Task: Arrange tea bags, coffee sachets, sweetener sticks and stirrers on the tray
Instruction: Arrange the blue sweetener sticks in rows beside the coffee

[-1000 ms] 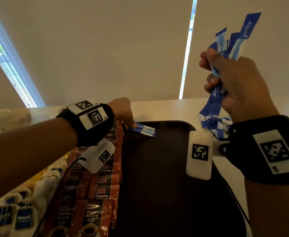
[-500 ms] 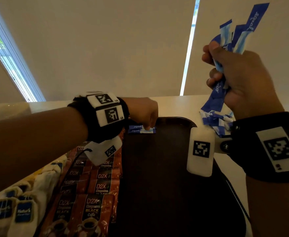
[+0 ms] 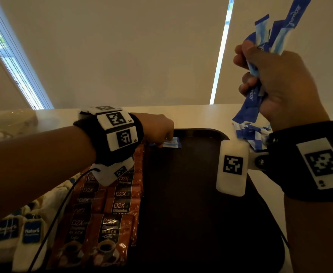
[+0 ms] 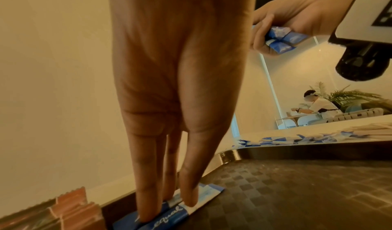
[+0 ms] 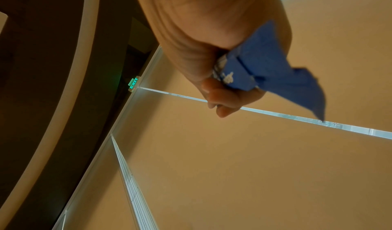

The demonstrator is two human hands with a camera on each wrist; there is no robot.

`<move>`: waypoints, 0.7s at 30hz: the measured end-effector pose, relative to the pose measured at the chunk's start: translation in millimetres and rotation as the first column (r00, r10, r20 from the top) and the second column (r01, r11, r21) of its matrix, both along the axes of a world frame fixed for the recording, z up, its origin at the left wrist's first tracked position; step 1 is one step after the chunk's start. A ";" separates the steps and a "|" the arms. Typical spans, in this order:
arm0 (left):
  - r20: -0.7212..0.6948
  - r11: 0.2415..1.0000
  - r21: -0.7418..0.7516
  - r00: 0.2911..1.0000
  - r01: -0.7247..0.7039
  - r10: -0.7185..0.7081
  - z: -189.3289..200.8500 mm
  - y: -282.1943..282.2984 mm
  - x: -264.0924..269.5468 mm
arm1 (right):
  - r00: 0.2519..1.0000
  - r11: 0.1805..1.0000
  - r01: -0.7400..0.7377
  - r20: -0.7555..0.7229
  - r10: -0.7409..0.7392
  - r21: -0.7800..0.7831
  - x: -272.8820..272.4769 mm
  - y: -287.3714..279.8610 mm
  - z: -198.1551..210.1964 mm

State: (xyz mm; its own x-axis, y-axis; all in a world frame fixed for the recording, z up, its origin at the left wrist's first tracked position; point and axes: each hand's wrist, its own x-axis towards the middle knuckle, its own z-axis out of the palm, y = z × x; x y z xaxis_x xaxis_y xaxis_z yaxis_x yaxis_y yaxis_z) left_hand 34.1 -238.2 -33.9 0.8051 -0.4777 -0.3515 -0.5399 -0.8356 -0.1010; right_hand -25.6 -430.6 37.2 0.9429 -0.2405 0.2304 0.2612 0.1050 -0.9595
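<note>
Left grip (image 4: 169,149), fingers straight, presses sweetener sticks (image 4: 197,198) onto the tray (image 3: 181,213) beneath it; right grip (image 3: 280,85) clenches a bundle of sweetener sticks (image 3: 276,36).

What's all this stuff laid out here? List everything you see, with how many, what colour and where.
tray: one, dark brown, on the pale counter.
coffee sachets: several, reddish brown, in overlapping rows down the tray's left part.
tea bags: several, white with dark blue tags, left of the coffee.
sweetener sticks on the tray: two at least, blue and white, side by side at the far edge.
loose sweetener sticks: a heap, blue and white, on the counter past the tray's right side.
cup: one, pale, far left on the counter.
left hand: straight fingers press the sticks on the tray.
right hand: raised, grips a bundle of sweetener sticks.
</note>
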 end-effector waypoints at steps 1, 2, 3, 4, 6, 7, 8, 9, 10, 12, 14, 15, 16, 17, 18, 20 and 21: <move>0.003 1.000 -0.003 1.000 -0.005 0.005 0.2 0.7 -0.5 | 1.000 1.000 -0.003 -0.004 0.003 -0.004 0.0 1.6 -0.6; 0.007 1.000 -0.012 1.000 -0.011 0.011 0.9 1.1 -1.0 | 1.000 1.000 -0.010 -0.005 0.010 -0.005 0.1 3.3 -1.1; 0.011 1.000 -0.026 1.000 -0.013 0.013 1.5 1.2 -1.3 | 1.000 1.000 -0.019 -0.005 0.019 -0.006 0.1 5.0 -1.8; 0.019 0.999 -0.039 1.000 -0.012 0.012 2.5 0.8 -1.9 | 1.000 1.000 -0.025 -0.004 0.025 -0.007 0.0 6.8 -2.3; 0.015 0.998 -0.059 1.000 0.001 0.000 4.2 -0.9 -3.8 | 1.000 0.999 -0.029 -0.005 0.029 -0.015 -0.1 9.9 -3.1; 0.001 0.998 -0.059 1.000 0.007 -0.007 4.0 -1.3 -4.5 | 0.999 0.999 -0.034 -0.005 0.034 -0.022 -0.1 11.5 -3.2; -0.012 0.999 -0.051 1.000 0.007 -0.008 3.4 -1.8 -5.7 | 0.999 0.999 -0.039 -0.006 0.039 -0.028 -0.3 13.0 -3.4; -0.014 0.999 -0.044 1.000 0.005 -0.006 2.7 -1.7 -6.5 | 0.999 0.999 -0.044 -0.006 0.043 -0.032 -0.6 14.6 -3.7; -0.010 0.999 -0.037 1.000 -0.001 0.000 2.5 -1.2 -7.1 | 0.999 0.998 -0.046 -0.008 0.045 -0.035 -0.9 16.1 -3.7; 0.003 0.999 -0.031 1.000 -0.013 0.013 2.0 0.7 -6.3 | 0.999 0.998 -0.048 -0.012 0.048 -0.036 -1.4 17.9 -4.0; 0.014 0.999 -0.043 1.000 -0.021 0.022 2.6 2.8 -5.3 | 0.998 0.998 -0.054 -0.011 0.054 -0.032 -2.0 19.0 -3.7; 0.017 0.999 -0.045 1.000 -0.020 0.021 3.0 3.8 -5.1 | 0.998 0.998 -0.058 -0.010 0.058 -0.032 -2.1 19.6 -3.4; 0.016 0.999 -0.041 1.000 -0.023 0.024 3.3 4.1 -5.1 | 0.998 0.998 -0.060 -0.010 0.060 -0.036 -2.3 20.3 -3.1; 0.012 0.999 -0.031 0.999 -0.031 0.031 3.1 4.2 -5.2 | 0.998 0.997 -0.059 -0.010 0.059 -0.044 -2.1 20.8 -3.1; 0.007 0.999 -0.021 0.999 -0.040 0.040 2.7 4.0 -5.6 | 0.998 0.997 -0.059 -0.010 0.058 -0.050 -2.2 21.3 -3.2; 0.002 0.999 -0.019 0.999 -0.048 0.048 1.6 4.4 -5.4 | 0.998 0.996 -0.069 -0.012 0.069 -0.063 -1.9 22.8 -3.8; 0.005 0.998 -0.030 0.999 -0.048 0.048 1.5 5.0 -5.5 | 0.997 0.994 -0.078 -0.017 0.077 -0.080 -1.5 23.5 -4.3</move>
State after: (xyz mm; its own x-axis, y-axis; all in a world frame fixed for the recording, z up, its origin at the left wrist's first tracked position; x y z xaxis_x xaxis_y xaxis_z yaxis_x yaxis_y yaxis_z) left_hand 28.5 -233.2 -32.5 0.8296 -0.4485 -0.3326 -0.4983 -0.8634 -0.0786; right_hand -27.1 -407.0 32.9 0.9612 -0.1476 0.2330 0.2420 0.0465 -0.9692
